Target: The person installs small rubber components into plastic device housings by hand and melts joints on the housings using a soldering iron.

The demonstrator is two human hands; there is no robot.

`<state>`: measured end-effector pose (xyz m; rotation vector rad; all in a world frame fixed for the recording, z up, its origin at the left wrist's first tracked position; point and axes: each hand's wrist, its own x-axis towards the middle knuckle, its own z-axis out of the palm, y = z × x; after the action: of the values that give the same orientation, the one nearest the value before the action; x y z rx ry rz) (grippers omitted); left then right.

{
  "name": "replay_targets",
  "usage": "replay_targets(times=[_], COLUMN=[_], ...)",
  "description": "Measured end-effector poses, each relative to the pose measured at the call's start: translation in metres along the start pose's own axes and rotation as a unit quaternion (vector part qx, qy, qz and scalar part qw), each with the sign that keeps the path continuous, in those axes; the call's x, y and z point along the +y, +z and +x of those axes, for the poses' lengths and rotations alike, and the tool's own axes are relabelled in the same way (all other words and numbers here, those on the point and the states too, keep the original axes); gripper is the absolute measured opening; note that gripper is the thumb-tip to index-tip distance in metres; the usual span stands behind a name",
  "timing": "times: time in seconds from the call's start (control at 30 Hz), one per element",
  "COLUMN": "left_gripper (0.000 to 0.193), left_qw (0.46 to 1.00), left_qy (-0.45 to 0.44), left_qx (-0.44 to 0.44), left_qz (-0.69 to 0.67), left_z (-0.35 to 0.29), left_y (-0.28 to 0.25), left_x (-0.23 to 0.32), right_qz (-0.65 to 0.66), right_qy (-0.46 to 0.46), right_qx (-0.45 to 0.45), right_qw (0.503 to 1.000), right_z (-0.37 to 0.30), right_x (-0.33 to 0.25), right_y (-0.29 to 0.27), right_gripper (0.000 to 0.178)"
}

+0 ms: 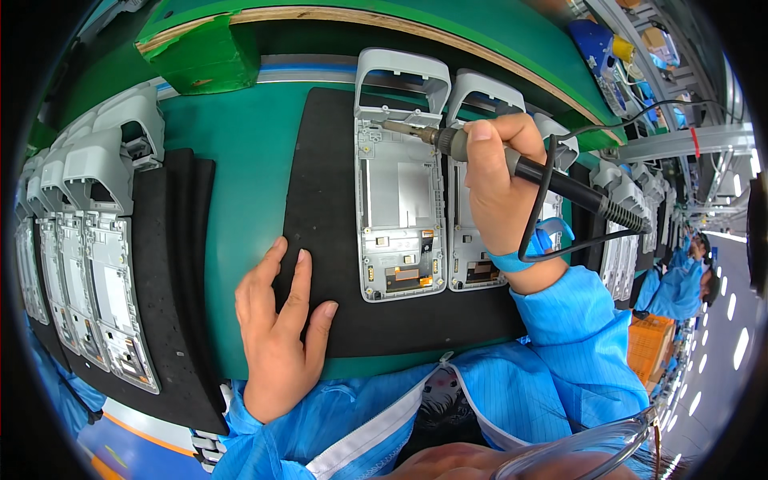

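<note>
My right hand (pixel 502 180) grips a soldering iron (pixel 552 180) like a pen, its cord looping down past the blue wrist strap. The iron's metal tip reaches the upper part of a grey plastic housing (pixel 400 184); whether it touches cannot be made out. This housing lies flat on a black foam mat (pixel 328 184), with a raised frame at its far end and small electronic parts at its near end. A second grey housing (pixel 468 224) lies beside it, partly behind my right hand. My left hand (pixel 280 328) rests with spread fingers on the mat's left edge, holding nothing.
More grey housings (pixel 112 256) stand in a row on black foam at the left. Others (pixel 624 240) are at the right. A green wood-edged shelf (pixel 384 20) runs across the far side. An orange crate (pixel 650 344) and a co-worker in blue (pixel 676 276) are farther right.
</note>
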<state>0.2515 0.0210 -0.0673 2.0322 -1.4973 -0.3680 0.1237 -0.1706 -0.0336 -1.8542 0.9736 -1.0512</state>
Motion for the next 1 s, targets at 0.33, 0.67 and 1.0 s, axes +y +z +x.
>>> replay_targets(times=[0.33,0.67,1.0], left_gripper=[0.043,0.043,0.045], left_qw=[1.000,1.000,1.000], left_qy=[0.000,-0.007,0.005], left_qx=[0.000,0.000,-0.004], left_qz=[-0.002,0.004,-0.009], left_z=[0.000,-0.003,-0.001], left_y=[0.000,-0.003,-0.001], left_x=[0.000,0.001,0.001], right_qz=[-0.002,0.002,-0.077], right_qy=[-0.008,-0.007,-0.054], right_qx=[0.001,-0.006,0.083], right_qw=[1.000,1.000,0.992], right_z=[0.000,-0.001,-0.005], right_x=[0.003,-0.001,-0.005], right_y=[0.001,0.002,-0.046], right_gripper=[0.020,0.019,0.021])
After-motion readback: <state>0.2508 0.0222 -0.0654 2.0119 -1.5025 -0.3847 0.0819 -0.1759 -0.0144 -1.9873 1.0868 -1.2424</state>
